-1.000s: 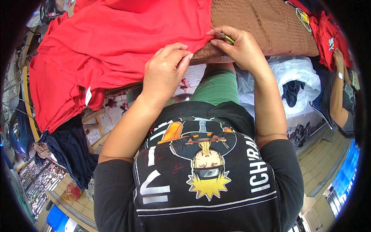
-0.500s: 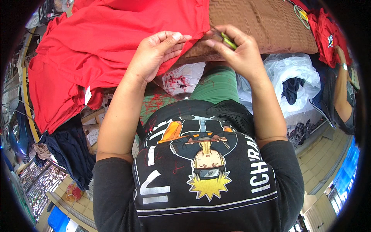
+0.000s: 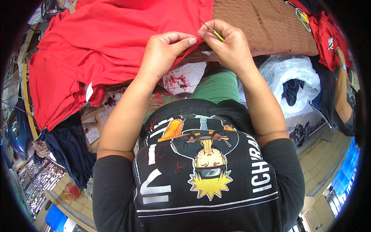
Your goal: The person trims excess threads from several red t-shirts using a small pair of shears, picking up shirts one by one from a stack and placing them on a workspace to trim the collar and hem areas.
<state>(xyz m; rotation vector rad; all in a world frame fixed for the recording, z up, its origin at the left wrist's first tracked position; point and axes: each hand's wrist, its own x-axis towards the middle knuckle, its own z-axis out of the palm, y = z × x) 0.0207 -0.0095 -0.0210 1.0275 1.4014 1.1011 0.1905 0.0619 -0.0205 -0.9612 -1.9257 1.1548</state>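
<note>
Red cloth [image 3: 127, 38], softly creased, drapes across a brown padded surface [image 3: 270, 27]. From here, the left grip [image 3: 164, 53] pinches its edge; the right grip [image 3: 232, 45] holds a slim yellow-green tool [image 3: 218, 36], long axis slanting, dark tip pointing away and leftward.

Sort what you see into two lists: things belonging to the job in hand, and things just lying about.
Job in hand:
red garment, at the left hand
pointed yellow-green tool, in the right hand
brown-covered surface, under the garment

Lying about:
whitish plastic bag
dark cloth in the bag
navy cloth, on the left
</note>
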